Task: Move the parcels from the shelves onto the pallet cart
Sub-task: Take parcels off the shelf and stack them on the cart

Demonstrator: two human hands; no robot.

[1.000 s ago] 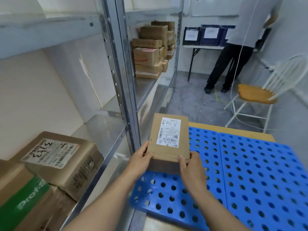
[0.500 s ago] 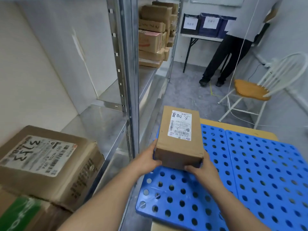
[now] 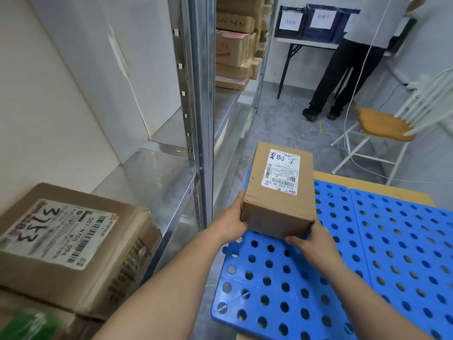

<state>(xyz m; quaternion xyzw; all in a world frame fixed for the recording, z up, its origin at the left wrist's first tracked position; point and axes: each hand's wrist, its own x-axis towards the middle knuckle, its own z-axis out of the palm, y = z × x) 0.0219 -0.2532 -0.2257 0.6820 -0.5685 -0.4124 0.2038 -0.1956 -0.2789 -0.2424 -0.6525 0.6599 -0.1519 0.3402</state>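
Note:
A small brown parcel [image 3: 279, 192] with a white shipping label on top is at the far left corner of the blue perforated pallet cart [image 3: 367, 253]; whether it rests on the deck I cannot tell. My left hand [image 3: 231, 223] grips its near left corner. My right hand [image 3: 312, 239] holds its near right bottom corner, fingers curled under the edge. A larger labelled parcel [image 3: 73, 241] sits on the metal shelf [image 3: 157, 177] at the lower left, on top of another box with green print [image 3: 29, 325].
A steel shelf upright [image 3: 199, 106] stands between shelf and cart. Several stacked cartons [image 3: 235, 45] fill the farther shelf bay. A white chair with a wooden seat [image 3: 384, 123] and a standing person [image 3: 348, 57] at a table are beyond the cart.
The parcel and both hands have moved right and down, from beside the shelf upright to over the cart's far left corner. My view has tilted downward.

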